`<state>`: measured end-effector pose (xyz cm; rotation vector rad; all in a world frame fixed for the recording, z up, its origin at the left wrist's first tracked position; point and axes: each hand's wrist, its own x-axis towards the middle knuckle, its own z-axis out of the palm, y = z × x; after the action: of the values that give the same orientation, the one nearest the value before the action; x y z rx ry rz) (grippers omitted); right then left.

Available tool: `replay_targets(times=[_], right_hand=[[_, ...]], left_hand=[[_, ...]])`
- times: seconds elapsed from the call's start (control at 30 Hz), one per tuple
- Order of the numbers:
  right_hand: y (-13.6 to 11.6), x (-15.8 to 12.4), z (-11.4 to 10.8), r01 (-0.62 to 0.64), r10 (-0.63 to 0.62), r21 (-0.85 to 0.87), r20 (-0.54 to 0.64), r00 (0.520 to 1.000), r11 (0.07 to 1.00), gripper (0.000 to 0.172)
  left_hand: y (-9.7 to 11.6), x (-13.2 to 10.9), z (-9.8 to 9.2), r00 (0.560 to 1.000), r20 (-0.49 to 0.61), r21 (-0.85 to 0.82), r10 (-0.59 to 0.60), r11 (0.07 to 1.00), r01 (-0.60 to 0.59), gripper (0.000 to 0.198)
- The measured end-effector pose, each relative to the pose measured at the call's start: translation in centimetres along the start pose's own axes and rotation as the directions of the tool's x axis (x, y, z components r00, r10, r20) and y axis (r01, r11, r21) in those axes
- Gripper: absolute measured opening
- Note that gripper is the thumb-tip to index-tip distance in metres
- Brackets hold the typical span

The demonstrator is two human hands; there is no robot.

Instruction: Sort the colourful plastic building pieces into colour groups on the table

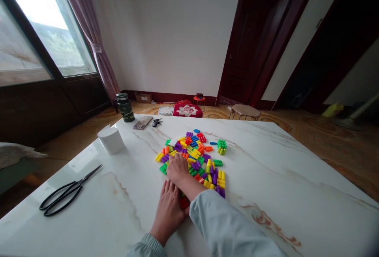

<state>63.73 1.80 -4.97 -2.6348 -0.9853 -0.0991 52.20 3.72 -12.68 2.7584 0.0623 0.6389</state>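
Note:
Many plastic building blocks point(196, 153) in several bright colours lie heaped at the middle of the white marble-patterned table. My right hand point(177, 169) reaches across my left one to the heap's left side. Its fingers are curled down among the blocks, and whatever is between the fingertips is hidden. Nearer to me, my left hand point(169, 205) rests palm down on the table, fingers stretched forward and thumb apart. A red block point(184, 202) shows beside its thumb, partly covered by my right forearm. To the right, green blocks joined in a cluster point(222, 145) stand apart from the heap.
Black-handled scissors point(71, 192) lie on the left of the table point(284, 170). Farther back are a white paper roll point(111, 140), a phone point(143, 122), keys point(156, 122) and a camouflage-patterned bottle point(125, 107). A round stool point(245, 110) stands beyond the far edge.

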Motion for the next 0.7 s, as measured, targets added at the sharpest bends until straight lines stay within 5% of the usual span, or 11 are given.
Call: replay_targets(times=[0.17,0.33,0.53,0.7], right_hand=[[3.7,-1.2,-0.9,0.047,0.044,0.303,-0.284,0.958,0.952,0.027],[12.8,-3.4,-3.7,0.040,0.192,0.459,-0.446,0.874,0.887,0.026],[24.7,-5.1,-6.0,-0.170,0.278,0.263,-0.456,0.846,0.950,0.013],[27.2,-5.1,-5.0,-0.285,0.317,0.144,-0.330,0.889,0.948,0.018]], left_hand=[[0.5,0.2,-0.8,1.000,-0.013,-0.010,-0.002,1.000,0.002,0.092],[1.0,0.3,-1.6,0.999,0.010,-0.045,-0.039,0.998,0.040,0.088],[1.1,0.3,-1.6,0.997,0.029,-0.051,-0.074,0.996,0.076,0.089],[1.1,0.4,-1.6,0.997,0.028,-0.043,-0.069,0.997,0.070,0.088]])
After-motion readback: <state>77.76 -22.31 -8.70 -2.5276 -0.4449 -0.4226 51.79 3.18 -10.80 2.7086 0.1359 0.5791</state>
